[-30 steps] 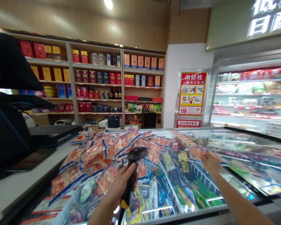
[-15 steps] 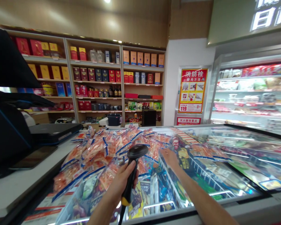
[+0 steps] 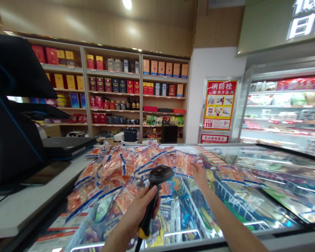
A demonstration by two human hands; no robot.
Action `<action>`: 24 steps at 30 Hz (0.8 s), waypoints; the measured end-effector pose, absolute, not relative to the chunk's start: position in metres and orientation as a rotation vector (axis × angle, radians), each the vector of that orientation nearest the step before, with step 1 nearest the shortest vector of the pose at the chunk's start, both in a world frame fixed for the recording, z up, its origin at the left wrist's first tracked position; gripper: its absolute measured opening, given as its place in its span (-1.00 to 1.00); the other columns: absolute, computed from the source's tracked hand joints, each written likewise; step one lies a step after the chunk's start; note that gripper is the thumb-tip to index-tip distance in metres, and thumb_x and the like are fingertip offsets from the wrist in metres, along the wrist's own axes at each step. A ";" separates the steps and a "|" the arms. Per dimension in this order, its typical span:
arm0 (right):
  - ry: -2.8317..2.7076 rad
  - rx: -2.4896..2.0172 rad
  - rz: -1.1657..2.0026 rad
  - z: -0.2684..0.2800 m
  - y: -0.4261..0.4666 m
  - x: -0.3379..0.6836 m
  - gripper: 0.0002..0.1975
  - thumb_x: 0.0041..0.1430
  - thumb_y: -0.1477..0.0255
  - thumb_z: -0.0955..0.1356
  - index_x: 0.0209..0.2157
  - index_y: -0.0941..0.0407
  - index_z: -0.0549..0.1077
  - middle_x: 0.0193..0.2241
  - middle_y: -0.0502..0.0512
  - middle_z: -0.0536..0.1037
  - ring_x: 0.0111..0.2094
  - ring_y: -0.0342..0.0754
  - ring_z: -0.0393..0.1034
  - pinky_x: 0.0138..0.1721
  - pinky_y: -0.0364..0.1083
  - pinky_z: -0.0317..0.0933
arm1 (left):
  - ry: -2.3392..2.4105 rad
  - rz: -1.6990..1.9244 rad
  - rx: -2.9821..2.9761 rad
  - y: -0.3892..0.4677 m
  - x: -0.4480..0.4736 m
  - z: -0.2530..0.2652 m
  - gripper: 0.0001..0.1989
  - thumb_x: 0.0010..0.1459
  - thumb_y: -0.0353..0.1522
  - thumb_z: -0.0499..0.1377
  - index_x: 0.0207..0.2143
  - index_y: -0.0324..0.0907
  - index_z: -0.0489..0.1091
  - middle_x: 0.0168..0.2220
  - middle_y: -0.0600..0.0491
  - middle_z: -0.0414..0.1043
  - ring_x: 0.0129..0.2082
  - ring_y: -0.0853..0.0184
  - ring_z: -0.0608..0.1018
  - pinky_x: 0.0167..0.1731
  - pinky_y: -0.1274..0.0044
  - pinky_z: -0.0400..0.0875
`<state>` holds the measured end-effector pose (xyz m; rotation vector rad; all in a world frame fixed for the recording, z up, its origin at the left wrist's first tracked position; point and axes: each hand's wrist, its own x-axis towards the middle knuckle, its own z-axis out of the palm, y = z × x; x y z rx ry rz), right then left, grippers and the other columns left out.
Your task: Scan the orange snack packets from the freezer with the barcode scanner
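Observation:
My left hand (image 3: 144, 204) is wrapped round the grip of a black handheld barcode scanner (image 3: 160, 174) with a yellow-trimmed base and a cable. The scanner's head faces away from me, over the pile. My right hand (image 3: 200, 175) pinches the right edge of a clear packet of orange-pink shredded food (image 3: 184, 162), whose white barcode label faces me. Many like packets (image 3: 112, 166) with blue-edged wrapping lie heaped on the freezer's glass top (image 3: 170, 224), left of and beyond the scanner. Under the glass, frozen goods in bags sit in white wire baskets.
Two similar packets (image 3: 238, 174) lie on the glass to the right. On the left a white counter (image 3: 18, 213) carries a black phone-like slab (image 3: 47, 172) and a dark checkout screen (image 3: 13, 115). Shelves of boxes (image 3: 115, 85) stand behind; a lit chiller (image 3: 283, 105) is at right.
The view has shifted, so everything sits slightly further right and lower. The packet in my right hand now stands more upright, its barcode label showing. My left hand still grips the scanner.

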<state>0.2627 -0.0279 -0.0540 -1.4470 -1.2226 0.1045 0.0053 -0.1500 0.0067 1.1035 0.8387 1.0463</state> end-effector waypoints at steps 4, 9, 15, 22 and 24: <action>-1.223 -1.450 0.111 -0.056 -0.028 0.263 -0.61 -0.08 0.26 0.14 -0.38 0.24 0.41 -0.54 0.14 0.48 -0.50 -0.05 0.33 -0.47 -0.14 0.15 | 0.812 0.992 1.111 -0.147 0.006 0.004 -0.73 -0.09 -0.16 0.07 -0.52 -0.20 0.21 -0.67 0.15 0.29 -0.76 0.54 0.29 -0.76 0.68 0.13; -1.222 -1.510 0.095 -0.052 -0.030 0.269 -0.61 -0.07 0.25 0.12 -0.39 0.22 0.41 -0.56 0.11 0.47 -0.51 -0.07 0.32 -0.49 -0.15 0.14 | 0.822 0.992 1.088 -0.148 0.010 0.004 -0.74 -0.09 -0.16 0.07 -0.49 -0.20 0.21 -0.68 0.16 0.28 -0.76 0.54 0.29 -0.76 0.68 0.12; -1.204 -1.786 -0.160 -0.060 -0.034 0.329 -0.63 -0.06 0.31 0.12 -0.39 0.21 0.43 -0.52 0.17 0.47 -0.44 0.00 0.33 -0.45 -0.10 0.12 | 0.850 1.031 1.076 -0.144 0.015 0.000 -0.72 -0.11 -0.16 0.09 -0.48 -0.21 0.24 -0.68 0.17 0.27 -0.76 0.54 0.29 -0.75 0.68 0.13; -1.130 -2.149 -0.252 -0.063 -0.045 0.405 -0.72 -0.07 0.40 0.15 -0.44 0.14 0.45 -0.48 0.21 0.47 -0.44 0.03 0.33 -0.44 -0.04 0.11 | 0.871 1.017 1.073 -0.136 0.016 -0.004 -0.71 -0.14 -0.14 0.11 -0.53 -0.21 0.23 -0.68 0.14 0.29 -0.76 0.53 0.30 -0.77 0.68 0.14; -1.108 -2.262 -0.262 -0.060 -0.048 0.415 -0.72 -0.05 0.39 0.15 -0.42 0.13 0.45 -0.45 0.22 0.47 -0.43 0.04 0.33 -0.41 -0.02 0.11 | 0.884 1.022 1.076 -0.136 0.016 -0.003 -0.71 -0.13 -0.15 0.11 -0.53 -0.21 0.23 -0.68 0.14 0.29 -0.76 0.53 0.30 -0.77 0.68 0.15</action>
